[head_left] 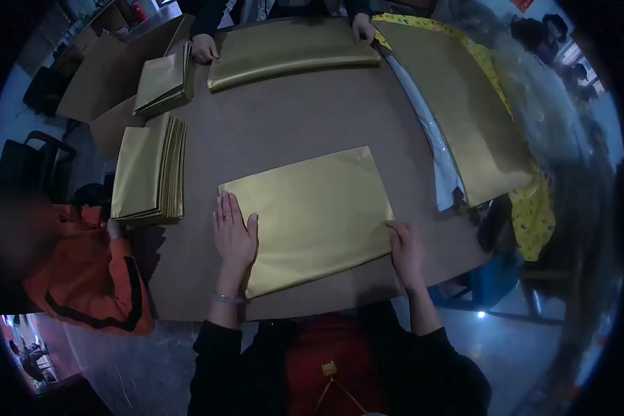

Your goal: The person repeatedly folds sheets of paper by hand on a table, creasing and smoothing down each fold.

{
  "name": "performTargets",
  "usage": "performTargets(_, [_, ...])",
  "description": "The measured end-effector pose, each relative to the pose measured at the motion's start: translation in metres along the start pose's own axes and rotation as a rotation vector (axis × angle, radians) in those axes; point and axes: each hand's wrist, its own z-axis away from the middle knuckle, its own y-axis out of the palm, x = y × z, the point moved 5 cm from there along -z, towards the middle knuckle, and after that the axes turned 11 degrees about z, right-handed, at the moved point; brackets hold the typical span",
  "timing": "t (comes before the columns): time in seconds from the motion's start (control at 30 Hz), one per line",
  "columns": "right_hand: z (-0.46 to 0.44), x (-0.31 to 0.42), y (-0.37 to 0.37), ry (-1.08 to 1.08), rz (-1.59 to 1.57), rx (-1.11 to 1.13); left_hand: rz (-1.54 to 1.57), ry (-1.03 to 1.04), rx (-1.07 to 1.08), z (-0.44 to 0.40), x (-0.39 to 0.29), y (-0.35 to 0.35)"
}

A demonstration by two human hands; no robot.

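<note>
A gold sheet (312, 215), which looks folded, lies slightly turned on the brown table (291, 118) in front of me. My left hand (236, 232) rests flat on its left edge, fingers stretched out and pointing away from me. At the sheet's right edge, my right hand (405, 253) has its fingers closed, with thumb and index finger at the border near the lower right corner. The curled fingers hide part of that corner.
Gold folded stacks (142, 170) (161, 83) stand at the left. Across the table a person's hands (204, 48) hold another gold sheet (291, 52). Large gold sheets (464, 111) lie at the right on yellow wrapping (532, 218). A person in an orange sleeve (128, 277) is at the left edge.
</note>
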Motion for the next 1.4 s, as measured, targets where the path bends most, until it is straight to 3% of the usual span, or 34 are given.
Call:
performTargets(0.7, [0.003,0.004,0.002,-0.025,0.033,-0.089,0.046,-0.024,0.002,0.0,0.0,0.0])
performTargets(0.77, [0.0,0.016,-0.007,0.011,0.443,-0.051,0.037,-0.048,0.027,-0.001,0.001,0.002])
performTargets(0.8, [-0.003,0.03,-0.01,0.001,0.437,-0.046,0.045,-0.017,-0.004,0.0,0.003,0.004])
performTargets(0.87, [-0.014,0.076,-0.019,-0.098,0.069,-0.206,0.043,-0.044,0.014,0.0,0.0,0.001])
performTargets(1.0, [-0.033,0.198,0.028,-0.539,-0.167,0.103,0.052,-0.02,-0.015,0.0,0.002,0.004])
performTargets(1.07, [-0.034,0.238,0.08,-0.693,-0.114,0.143,0.054,-0.035,-0.012,0.0,0.002,0.004])
performTargets(1.13, [-0.042,0.253,0.114,-0.675,-0.154,0.308,0.032,-0.071,0.039,-0.001,0.01,0.011])
performTargets(1.17, [-0.048,0.249,0.136,-0.646,-0.075,0.304,0.036,-0.057,0.034,0.0,0.007,0.006])
performTargets(1.23, [-0.048,0.236,0.129,-0.716,0.122,0.076,0.05,-0.067,0.015,0.0,0.001,0.001])
performTargets(1.27, [-0.053,0.224,0.131,-0.657,0.256,0.147,0.086,-0.071,0.0,0.0,0.0,0.0])
performTargets(1.4, [-0.077,0.141,0.106,-0.435,0.303,-0.002,0.047,-0.018,-0.032,0.002,-0.002,-0.003])
